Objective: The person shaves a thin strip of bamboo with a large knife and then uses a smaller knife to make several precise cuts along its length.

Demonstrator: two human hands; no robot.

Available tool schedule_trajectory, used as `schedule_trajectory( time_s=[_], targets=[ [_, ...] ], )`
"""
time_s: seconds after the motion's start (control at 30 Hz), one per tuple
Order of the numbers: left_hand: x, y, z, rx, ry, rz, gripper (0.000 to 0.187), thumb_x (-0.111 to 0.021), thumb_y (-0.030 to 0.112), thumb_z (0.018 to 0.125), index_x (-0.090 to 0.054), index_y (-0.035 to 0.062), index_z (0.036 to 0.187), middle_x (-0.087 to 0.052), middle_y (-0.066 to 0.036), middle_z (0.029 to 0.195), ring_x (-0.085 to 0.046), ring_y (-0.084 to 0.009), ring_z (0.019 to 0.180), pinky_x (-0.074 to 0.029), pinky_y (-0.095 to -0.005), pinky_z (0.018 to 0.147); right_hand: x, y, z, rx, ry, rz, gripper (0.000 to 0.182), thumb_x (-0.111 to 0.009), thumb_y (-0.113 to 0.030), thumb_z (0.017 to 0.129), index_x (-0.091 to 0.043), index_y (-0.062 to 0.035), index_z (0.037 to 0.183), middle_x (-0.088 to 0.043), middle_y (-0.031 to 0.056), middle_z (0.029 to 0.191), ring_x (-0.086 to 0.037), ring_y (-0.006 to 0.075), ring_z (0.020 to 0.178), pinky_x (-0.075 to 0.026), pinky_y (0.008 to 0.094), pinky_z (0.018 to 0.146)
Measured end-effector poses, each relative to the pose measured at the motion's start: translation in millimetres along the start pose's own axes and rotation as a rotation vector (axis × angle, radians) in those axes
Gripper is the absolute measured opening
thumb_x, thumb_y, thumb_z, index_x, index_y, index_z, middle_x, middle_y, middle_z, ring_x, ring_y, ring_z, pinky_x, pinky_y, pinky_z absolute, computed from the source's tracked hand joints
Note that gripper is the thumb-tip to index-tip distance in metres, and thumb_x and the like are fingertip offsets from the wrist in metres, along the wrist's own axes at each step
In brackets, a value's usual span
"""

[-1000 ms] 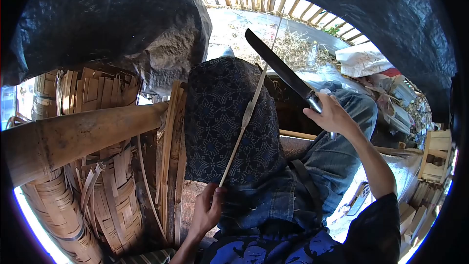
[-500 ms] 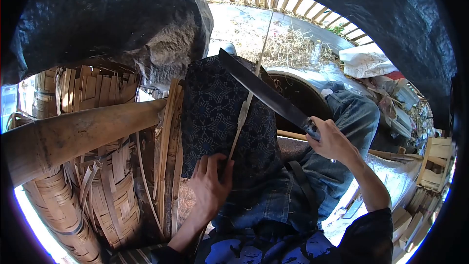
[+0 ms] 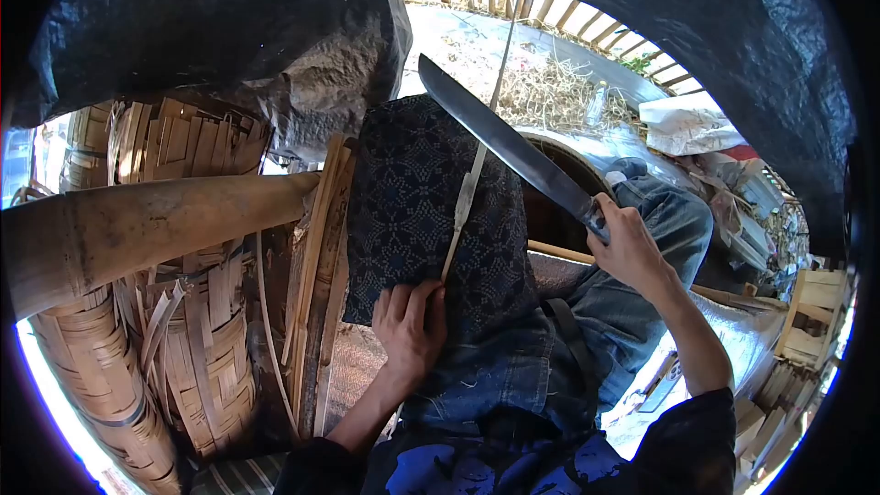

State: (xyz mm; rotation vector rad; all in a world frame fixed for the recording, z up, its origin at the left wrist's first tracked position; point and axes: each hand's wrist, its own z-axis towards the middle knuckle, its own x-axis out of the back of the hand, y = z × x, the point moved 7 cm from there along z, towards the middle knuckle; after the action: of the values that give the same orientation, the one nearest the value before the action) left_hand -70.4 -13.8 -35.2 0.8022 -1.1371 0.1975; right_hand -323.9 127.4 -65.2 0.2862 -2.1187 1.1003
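Observation:
My right hand (image 3: 631, 246) is wrapped round the handle of a long machete (image 3: 513, 148), its dark blade slanting up to the left. Under the blade runs a thin bamboo strip (image 3: 466, 197), which stretches from my lap toward the far fence. My left hand (image 3: 410, 325) pinches the near end of this strip, fingers curled, over the patterned dark cloth (image 3: 403, 192) on my thigh. The blade crosses over the strip beyond a wider, pale section of it.
A thick bamboo pole (image 3: 174, 225) juts in from the left, above woven bamboo baskets (image 3: 101, 385). Upright bamboo slats (image 3: 321, 266) stand beside my left thigh. Black plastic sheeting (image 3: 211, 27) hangs overhead. Straw (image 3: 550, 92) and a clear bottle (image 3: 597, 103) lie on the ground ahead.
The machete and right hand have shifted slightly up and right in view. My left hand and the strip also sit a little farther right; both grips are unchanged.

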Motion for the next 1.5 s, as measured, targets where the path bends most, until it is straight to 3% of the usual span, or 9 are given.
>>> schedule_trajectory(
  time_s=[0.1,0.17,0.4,0.53,0.7,0.9,1.1,1.13,1.5],
  targets=[
    [0,0,0,-0.002,0.008,-0.004,0.014,-0.069,0.011,0.078,-0.065,0.0122,0.092,-0.055,-0.003,0.075,-0.051,-0.0227,0.066,-0.039,-0.0354,0.059,0,1,-5,0.050,-0.014,-0.130,0.044,-0.067,0.001,0.072,-0.050,0.0121,0.111,-0.060,0.0266,0.068,-0.065,0.0395,0.066,-0.051,0.0386,0.058],
    [0,0,0,0.002,0.010,0.002,0.015,-0.069,0.011,0.078,-0.065,0.0125,0.092,-0.056,-0.003,0.076,-0.052,-0.0227,0.066,-0.039,-0.0352,0.059,-9,0,-12,0.100,-0.066,-0.155,0.048,-0.069,-0.001,0.072,-0.050,0.0104,0.115,-0.062,0.0265,0.073,-0.066,0.0400,0.073,-0.054,0.0409,0.069],
    [-2,-2,-1,-0.009,0.026,-0.020,0.015,-0.069,0.011,0.078,-0.065,0.0134,0.092,-0.055,-0.003,0.075,-0.051,-0.0224,0.067,-0.039,-0.0355,0.059,-2,-2,0,-0.088,-0.048,-0.072,0.037,-0.066,0.000,0.072,-0.054,0.0054,0.107,-0.063,0.0254,0.072,-0.066,0.0398,0.072,-0.054,0.0412,0.067],
    [-3,-3,0,0.012,0.012,-0.025,0.015,-0.069,0.010,0.078,-0.066,0.0134,0.092,-0.056,-0.003,0.075,-0.051,-0.0227,0.066,-0.039,-0.0358,0.059,-11,-7,-13,0.124,-0.094,-0.110,0.038,-0.065,0.001,0.072,-0.054,0.0107,0.106,-0.060,0.0271,0.069,-0.066,0.0384,0.069,-0.051,0.0375,0.063],
    [-3,-3,0,0.002,0.019,-0.047,0.015,-0.069,0.010,0.078,-0.066,0.0136,0.092,-0.055,-0.003,0.074,-0.051,-0.0227,0.066,-0.039,-0.0356,0.059,1,-3,1,-0.061,-0.008,-0.072,0.033,-0.066,0.001,0.073,-0.054,0.0048,0.104,-0.062,0.0233,0.069,-0.065,0.0391,0.071,-0.053,0.0418,0.065],
    [-1,-2,2,0.015,0.033,-0.040,0.016,-0.069,0.010,0.077,-0.066,0.0138,0.092,-0.055,-0.003,0.074,-0.052,-0.0224,0.066,-0.040,-0.0354,0.059,-4,-2,-14,0.120,-0.055,-0.248,0.031,-0.068,0.000,0.072,-0.053,0.0031,0.099,-0.063,0.0234,0.072,-0.066,0.0390,0.071,-0.053,0.0437,0.065],
    [-2,-4,1,0.010,0.025,-0.046,0.016,-0.070,0.010,0.077,-0.066,0.0137,0.092,-0.055,-0.002,0.074,-0.052,-0.0223,0.066,-0.040,-0.0352,0.059,-1,-4,-4,0.012,-0.057,-0.277,0.039,-0.070,-0.001,0.069,-0.054,0.0029,0.104,-0.064,0.0219,0.075,-0.065,0.0398,0.074,-0.053,0.0447,0.067],
    [-2,-3,1,0.004,0.026,-0.043,0.016,-0.070,0.010,0.077,-0.066,0.0137,0.092,-0.056,-0.002,0.074,-0.052,-0.0224,0.066,-0.040,-0.0352,0.059,-5,-2,-9,0.104,-0.051,-0.292,0.041,-0.072,-0.001,0.069,-0.054,0.0024,0.106,-0.064,0.0213,0.074,-0.065,0.0400,0.073,-0.052,0.0450,0.066],
    [-1,-1,3,0.012,0.028,-0.052,0.016,-0.070,0.009,0.076,-0.066,0.0136,0.091,-0.056,-0.002,0.074,-0.052,-0.0224,0.066,-0.040,-0.0355,0.059,-3,-5,-19,0.110,-0.086,-0.417,0.043,-0.072,-0.001,0.068,-0.051,0.0017,0.105,-0.064,0.0183,0.078,-0.065,0.0364,0.074,-0.053,0.0437,0.065]
  ],
)
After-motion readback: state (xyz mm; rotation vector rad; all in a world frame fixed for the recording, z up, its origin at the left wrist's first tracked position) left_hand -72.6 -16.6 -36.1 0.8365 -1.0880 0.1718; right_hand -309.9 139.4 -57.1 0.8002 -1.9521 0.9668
